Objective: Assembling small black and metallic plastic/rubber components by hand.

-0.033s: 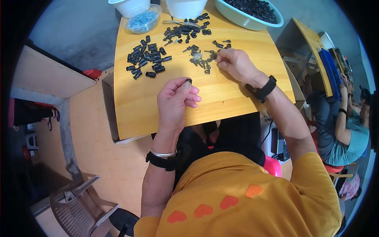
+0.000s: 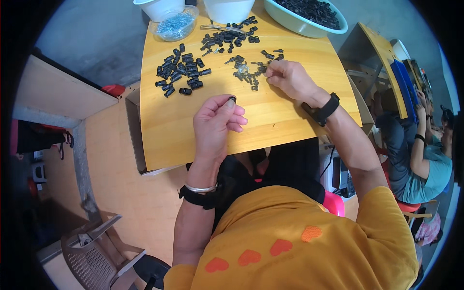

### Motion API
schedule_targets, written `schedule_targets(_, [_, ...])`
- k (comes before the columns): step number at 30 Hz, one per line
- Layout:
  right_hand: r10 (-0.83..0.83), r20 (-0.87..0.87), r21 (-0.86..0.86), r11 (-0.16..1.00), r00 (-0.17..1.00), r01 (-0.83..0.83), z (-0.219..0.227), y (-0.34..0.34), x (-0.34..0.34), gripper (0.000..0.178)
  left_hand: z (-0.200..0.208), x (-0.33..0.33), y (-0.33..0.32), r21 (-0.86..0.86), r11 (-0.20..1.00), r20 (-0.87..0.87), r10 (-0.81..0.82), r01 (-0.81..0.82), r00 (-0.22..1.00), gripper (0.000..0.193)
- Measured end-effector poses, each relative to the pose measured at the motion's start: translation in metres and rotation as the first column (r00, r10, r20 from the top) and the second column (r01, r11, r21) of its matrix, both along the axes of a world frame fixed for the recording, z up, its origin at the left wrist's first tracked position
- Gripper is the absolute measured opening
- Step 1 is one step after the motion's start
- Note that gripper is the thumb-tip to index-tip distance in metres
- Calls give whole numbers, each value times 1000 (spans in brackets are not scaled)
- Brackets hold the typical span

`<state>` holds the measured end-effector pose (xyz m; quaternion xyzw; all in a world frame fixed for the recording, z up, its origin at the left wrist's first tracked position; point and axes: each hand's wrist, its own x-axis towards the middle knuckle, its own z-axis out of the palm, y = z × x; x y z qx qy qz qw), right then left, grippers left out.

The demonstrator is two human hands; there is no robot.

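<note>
My left hand (image 2: pixel 216 118) is closed above the table's near part, thumb and forefinger pinching a small black plastic piece (image 2: pixel 232 98), mostly hidden by the fingers. Farther to the right, my right hand (image 2: pixel 292 79) is down at the edge of a loose group of small black stemmed parts (image 2: pixel 252 77). Its thumb and forefinger are pressed together; whatever they hold is hidden. A few tiny silvery springs (image 2: pixel 243 69) lie among those parts. Left of them spreads a group of black barrel-shaped plastic pieces, like cord locks (image 2: pixel 187 69).
More black parts (image 2: pixel 226 37) and metal tweezers (image 2: pixel 223 28) lie at the back of the wooden table (image 2: pixel 193 140). Behind stand a clear tub of springs (image 2: pixel 175 25), white bowls (image 2: pixel 229 10) and a pale basin (image 2: pixel 309 30) of black parts. A co-worker (image 2: pixel 427 169) sits at right.
</note>
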<state>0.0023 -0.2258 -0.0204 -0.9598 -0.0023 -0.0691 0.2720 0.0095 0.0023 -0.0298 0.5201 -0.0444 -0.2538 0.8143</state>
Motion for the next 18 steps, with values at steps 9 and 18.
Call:
schedule_targets(9, [-47, -25, 33, 998, 999, 47, 0, 5, -5, 9, 5, -3, -5, -90, 995, -29, -41, 38, 999, 18])
schedule_targets(18, [-42, 105, 230, 973, 994, 17, 16, 29, -22, 12, 13, -7, -7, -137, 988, -64, -75, 66, 995, 17])
